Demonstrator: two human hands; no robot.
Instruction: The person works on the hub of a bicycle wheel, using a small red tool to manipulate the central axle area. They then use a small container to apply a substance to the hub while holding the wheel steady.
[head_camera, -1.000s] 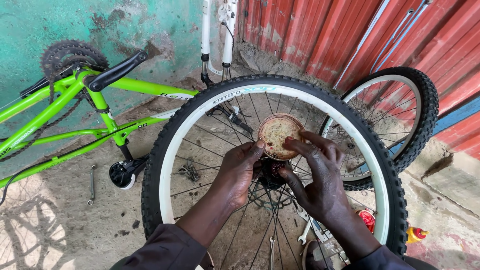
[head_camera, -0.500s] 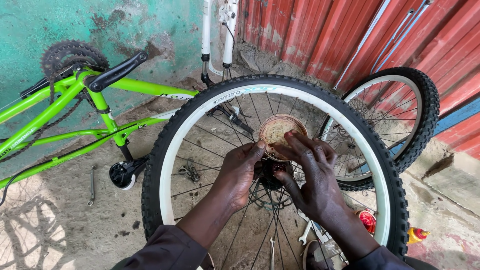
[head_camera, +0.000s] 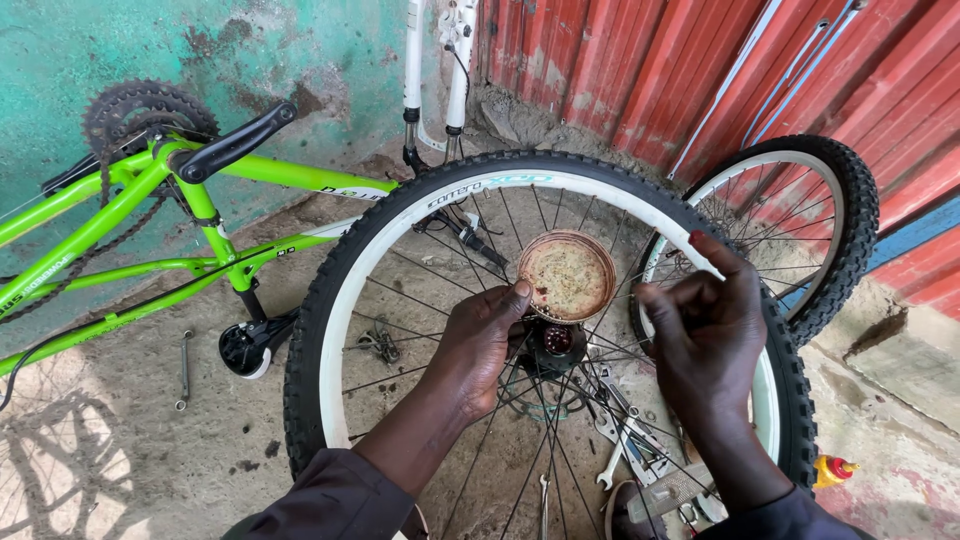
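Observation:
A bicycle wheel (head_camera: 400, 230) with a black tyre and white rim stands upright in front of me. My left hand (head_camera: 485, 345) grips its dark hub (head_camera: 555, 345) at the centre of the spokes and presses a small round tin (head_camera: 567, 276) of brownish grease against the spokes with the thumb. My right hand (head_camera: 705, 335) hovers just right of the tin, fingers pinched together; whether anything is between them I cannot tell.
A green bicycle frame (head_camera: 130, 230) lies upside down to the left. A second wheel (head_camera: 830, 220) leans on the red corrugated wall. Wrenches (head_camera: 625, 440) and small parts lie on the concrete under the wheel. A yellow and red bottle (head_camera: 832, 468) sits at lower right.
My right hand has drawn back to the right, away from the tin and hub. My left hand stays on the hub and tin.

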